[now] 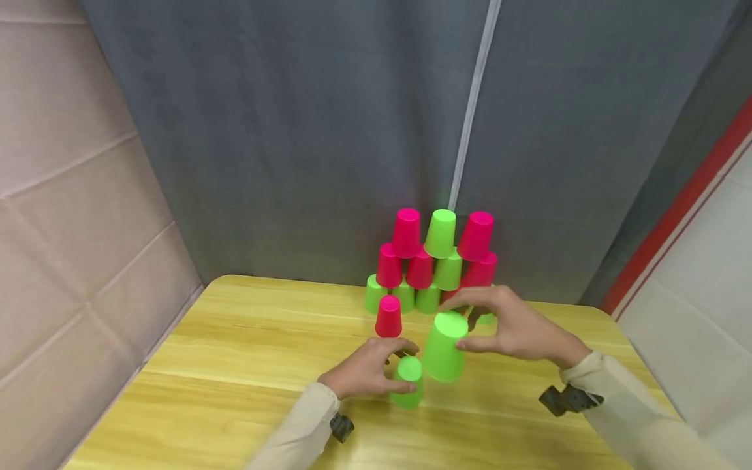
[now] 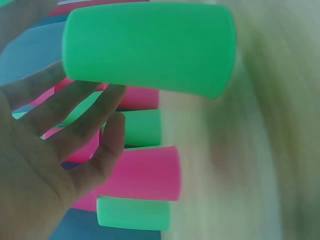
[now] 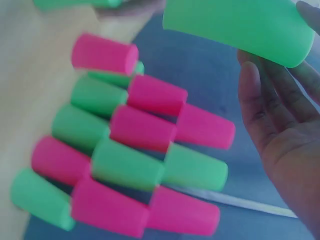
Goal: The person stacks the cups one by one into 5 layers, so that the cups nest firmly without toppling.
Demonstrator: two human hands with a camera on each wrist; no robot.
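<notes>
Left hand: the left hand (image 1: 369,372) rests low on the desk, its fingers (image 1: 405,344) curled round the small green cup (image 1: 408,380), which stands upside down nearest the person.
Right hand: the right hand (image 1: 512,324) holds the tall green cup (image 1: 443,347) by its upturned base, pinched between thumb and fingers (image 1: 470,297); the palm stays off the cup.
Tall cup: upside down, leaning slightly, its lower rim just beside the small cup; whether it touches the desk cannot be told.
Doing it well: judging from the lean, the tall cup wants to be brought level before it is let go, with the other hand steadying the small cup and both wrists kept away from the stack behind.
Lone pink cup: the lone pink cup (image 1: 388,316) stands upside down just beyond the left hand, in front of the stack.
Stack: the cup wall (image 1: 433,261), pink and green cups in three tiers, stands near the desk's far edge, close behind the right hand.
Surface: a yellow wood-grain desk (image 1: 247,352) with rounded corners.
Room: a grey curtain (image 1: 294,130) hangs behind; beige padded panels (image 1: 70,209) are on the left, and a red stripe runs along the right.
</notes>
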